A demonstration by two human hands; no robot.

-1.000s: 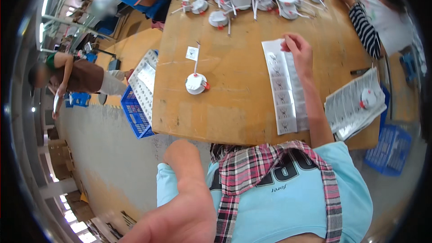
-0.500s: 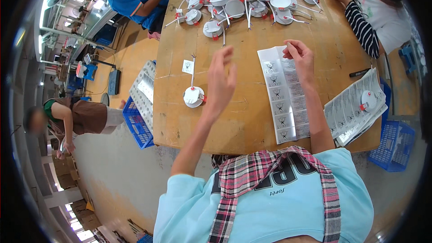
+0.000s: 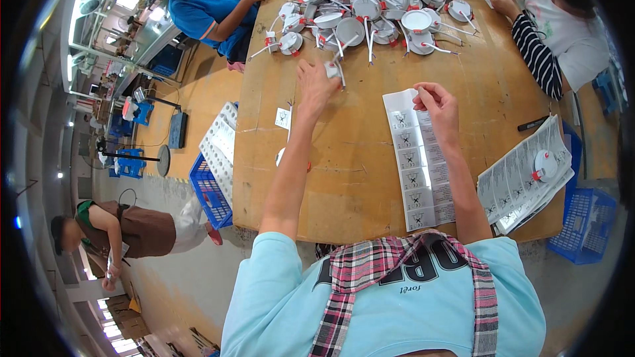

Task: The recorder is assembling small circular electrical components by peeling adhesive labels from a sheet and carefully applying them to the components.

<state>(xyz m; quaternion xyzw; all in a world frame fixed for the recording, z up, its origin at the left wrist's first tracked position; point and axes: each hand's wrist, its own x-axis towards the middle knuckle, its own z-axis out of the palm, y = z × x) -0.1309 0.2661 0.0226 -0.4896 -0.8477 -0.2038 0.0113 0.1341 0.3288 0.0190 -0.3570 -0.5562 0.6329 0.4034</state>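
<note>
On the worktop (image 3: 357, 175), inside its left edge, the left hand (image 3: 315, 86) is at a white lamp (image 3: 333, 70) before the lamp pile (image 3: 366, 6); blur hides whether its grip is clamped or apart. The right hand (image 3: 439, 107) has its grip together at the label sheet (image 3: 411, 172)'s top, perhaps steadying it. 1 other lamp (image 3: 546, 164) sits on the sheet stack (image 3: 509, 188) by the near right corner, probably weighting it. Off the left edge, a perforated panel (image 3: 217, 149) lies across a blue basket (image 3: 210, 199); the right-hand crate (image 3: 582, 228)'s contents are unclear.
</note>
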